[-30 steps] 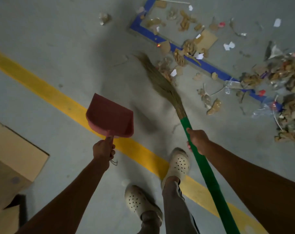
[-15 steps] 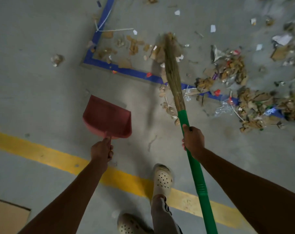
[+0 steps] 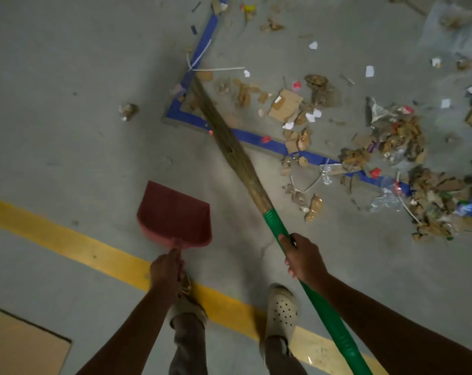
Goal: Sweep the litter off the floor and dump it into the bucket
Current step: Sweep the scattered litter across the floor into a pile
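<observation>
My right hand grips the green handle of a straw broom. Its bristles stretch up and left across the blue floor tape, their tip near the tape's corner. My left hand holds the handle of a red dustpan, which hangs above the grey floor just beyond the yellow line. Litter of cardboard scraps, paper bits and clear plastic lies scattered to the right of the broom, thickest at far right. No bucket is in view.
A crumpled scrap lies alone left of the tape corner. A flat cardboard sheet lies at bottom left. My feet in pale perforated clogs stand on the yellow line. A white strap lies past the broom tip.
The broom head has swung left, from upright among the scraps to the tape's corner. I have stepped and the view shifted; the dustpan stays held low on the left.
</observation>
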{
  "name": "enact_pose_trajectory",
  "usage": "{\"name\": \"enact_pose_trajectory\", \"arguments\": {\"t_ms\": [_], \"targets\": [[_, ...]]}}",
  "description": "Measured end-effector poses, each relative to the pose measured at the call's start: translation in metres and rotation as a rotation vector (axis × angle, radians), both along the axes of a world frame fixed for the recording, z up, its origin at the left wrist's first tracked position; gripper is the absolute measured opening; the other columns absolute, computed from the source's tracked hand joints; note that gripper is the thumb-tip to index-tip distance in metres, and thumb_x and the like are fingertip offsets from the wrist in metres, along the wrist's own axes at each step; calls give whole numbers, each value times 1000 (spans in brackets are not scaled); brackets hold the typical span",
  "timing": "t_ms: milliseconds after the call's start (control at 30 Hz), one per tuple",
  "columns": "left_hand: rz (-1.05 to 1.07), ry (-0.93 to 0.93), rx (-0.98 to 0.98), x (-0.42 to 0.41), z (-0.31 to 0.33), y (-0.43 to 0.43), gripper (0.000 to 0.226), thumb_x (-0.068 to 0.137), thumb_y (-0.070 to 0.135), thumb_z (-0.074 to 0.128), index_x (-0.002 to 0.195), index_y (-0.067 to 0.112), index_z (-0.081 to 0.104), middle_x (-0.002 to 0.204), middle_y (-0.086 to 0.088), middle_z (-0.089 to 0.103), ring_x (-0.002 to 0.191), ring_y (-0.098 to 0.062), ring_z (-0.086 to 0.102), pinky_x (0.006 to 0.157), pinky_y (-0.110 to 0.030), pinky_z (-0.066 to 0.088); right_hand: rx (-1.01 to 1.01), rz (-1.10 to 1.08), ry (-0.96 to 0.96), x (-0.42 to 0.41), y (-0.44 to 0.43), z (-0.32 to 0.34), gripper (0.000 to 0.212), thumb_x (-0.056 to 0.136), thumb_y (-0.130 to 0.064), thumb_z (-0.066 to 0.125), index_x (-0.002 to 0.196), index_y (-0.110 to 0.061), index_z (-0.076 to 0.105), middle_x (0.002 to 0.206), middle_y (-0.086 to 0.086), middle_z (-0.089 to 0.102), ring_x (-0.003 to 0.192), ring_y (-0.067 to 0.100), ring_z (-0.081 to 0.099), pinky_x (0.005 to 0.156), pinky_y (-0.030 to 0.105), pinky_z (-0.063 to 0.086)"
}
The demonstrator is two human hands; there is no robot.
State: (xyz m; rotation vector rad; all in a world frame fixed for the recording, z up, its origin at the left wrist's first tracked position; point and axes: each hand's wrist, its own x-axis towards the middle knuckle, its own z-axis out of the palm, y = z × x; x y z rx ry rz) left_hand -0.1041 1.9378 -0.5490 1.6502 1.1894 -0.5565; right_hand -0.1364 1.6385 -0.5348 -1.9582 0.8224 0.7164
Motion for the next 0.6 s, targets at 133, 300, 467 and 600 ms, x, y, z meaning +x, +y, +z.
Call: {"name": "enact_pose_trajectory", "arguments": {"t_ms": [133, 300, 467, 600], "targets": [[71, 3, 9, 2, -4, 34, 53, 93, 48, 68, 64, 5, 57, 57, -13, 52, 34, -17, 36, 37, -22, 29, -12, 186, 32, 13, 50, -12, 41, 101, -52, 50, 100, -13, 62, 80, 10, 70, 69, 27, 70, 67, 45, 61], [78, 15, 26, 12, -12, 84, 53, 92, 50, 67, 63, 7, 56, 54, -10, 52, 39, -20, 38, 46, -28, 28, -74, 470, 144, 38, 111, -34, 39, 102, -53, 46, 96, -15, 55, 85, 4, 62, 79, 26, 66, 66, 33, 49], [119, -4, 8, 34, -18, 127, 45, 95, 43, 66, 72, 6, 55, 63, -11, 51, 40, -18, 34, 43, -25, 24, -38, 225, 282, 66, 138, -56, 50, 101, -49, 54, 93, -1, 65, 61, 8, 64, 44, 19, 63, 46, 25, 47], [121, -28, -16, 53, -22, 156, 41, 95, 40, 66, 74, 7, 55, 65, -10, 52, 39, -15, 35, 39, -21, 24, -109, -63, 217, 86, 144, -54, 54, 104, -48, 47, 90, 0, 67, 65, 12, 70, 51, 25, 67, 63, 41, 63]]}}
